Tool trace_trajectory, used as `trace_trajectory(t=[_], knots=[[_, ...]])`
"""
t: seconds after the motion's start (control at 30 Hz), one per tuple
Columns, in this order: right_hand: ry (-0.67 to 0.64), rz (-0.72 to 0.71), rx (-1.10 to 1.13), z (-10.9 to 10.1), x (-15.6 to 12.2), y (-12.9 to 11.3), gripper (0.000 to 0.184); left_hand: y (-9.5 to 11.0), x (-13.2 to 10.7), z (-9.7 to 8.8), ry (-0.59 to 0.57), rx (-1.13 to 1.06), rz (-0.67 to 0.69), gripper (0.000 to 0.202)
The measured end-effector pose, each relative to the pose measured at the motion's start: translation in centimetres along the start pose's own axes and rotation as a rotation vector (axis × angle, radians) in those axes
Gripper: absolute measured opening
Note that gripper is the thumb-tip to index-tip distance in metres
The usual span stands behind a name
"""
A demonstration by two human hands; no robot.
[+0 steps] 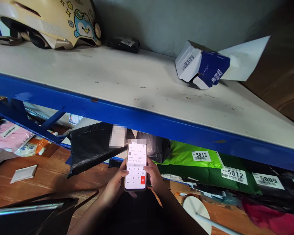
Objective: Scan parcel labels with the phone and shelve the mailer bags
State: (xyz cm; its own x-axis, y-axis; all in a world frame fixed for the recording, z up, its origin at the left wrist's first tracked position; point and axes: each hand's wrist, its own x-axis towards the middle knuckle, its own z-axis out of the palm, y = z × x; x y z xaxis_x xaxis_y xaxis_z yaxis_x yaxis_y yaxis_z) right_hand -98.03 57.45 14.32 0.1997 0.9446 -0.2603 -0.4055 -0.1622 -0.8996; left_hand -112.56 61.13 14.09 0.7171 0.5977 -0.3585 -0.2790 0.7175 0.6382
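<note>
Between my two hands is a smartphone (135, 178), held upright with its bright screen facing me. A number keypad with a red key fills the lower half of the screen. My left hand (117, 181) grips the phone's left edge, thumb resting by the keypad. On the opposite edge, my right hand (154, 176) holds it too, with the thumb over the screen's right side. Just behind the phone lie a black plastic parcel (90, 143) with a white label and a dark grey parcel (159, 147) on the lower shelf.
A white shelf (117, 78) with a blue front beam (137, 120) crosses above my hands. On it are a cream helmet (46, 19), a small black packet (127, 45) and an open box (203, 67). Lower right are a lime-green parcel (181, 155) and a dark green parcel (198, 176).
</note>
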Motion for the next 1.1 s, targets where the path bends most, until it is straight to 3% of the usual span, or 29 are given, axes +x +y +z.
trace_trajectory(t=[0.17, 0.47, 0.63, 0.73, 0.83, 0.93, 1.07, 1.1], knots=[[-0.181, -0.026, -0.068, -0.9, -0.3, -0.7, 0.046, 0.2, 0.3, 0.1, 0.02, 0.01, -0.005, 0.083], [-0.224, -0.039, -0.03, -1.1, -0.3, -0.5, 0.051, 0.4, 0.6, 0.1, -0.019, -0.038, 0.0, 0.076], [-0.285, 0.045, 0.006, -1.2, -0.8, -0.6, 0.071, 0.7, 0.9, 0.2, -0.041, -0.041, -0.007, 0.071], [-0.301, 0.098, 0.141, -0.9, -1.0, -0.4, 0.08, 1.3, 0.7, 0.9, -0.021, 0.057, -0.022, 0.069], [-0.292, 0.083, 0.325, -0.3, -1.0, -0.3, 0.085, 2.7, -0.1, 1.4, 0.014, 0.361, -0.064, 0.067], [-0.272, 0.075, 0.445, 0.2, -1.0, -0.5, 0.092, 4.5, -0.9, -0.1, 0.194, 0.823, 0.037, 0.062], [-0.226, 0.121, 0.435, 0.2, -1.0, -0.7, 0.098, 5.2, -1.2, -5.4, 0.679, 1.553, 0.453, 0.066], [-0.208, 0.122, 0.415, 0.1, -1.1, -0.6, 0.099, 4.8, -1.3, -6.9, 0.789, 1.728, 0.491, 0.066]])
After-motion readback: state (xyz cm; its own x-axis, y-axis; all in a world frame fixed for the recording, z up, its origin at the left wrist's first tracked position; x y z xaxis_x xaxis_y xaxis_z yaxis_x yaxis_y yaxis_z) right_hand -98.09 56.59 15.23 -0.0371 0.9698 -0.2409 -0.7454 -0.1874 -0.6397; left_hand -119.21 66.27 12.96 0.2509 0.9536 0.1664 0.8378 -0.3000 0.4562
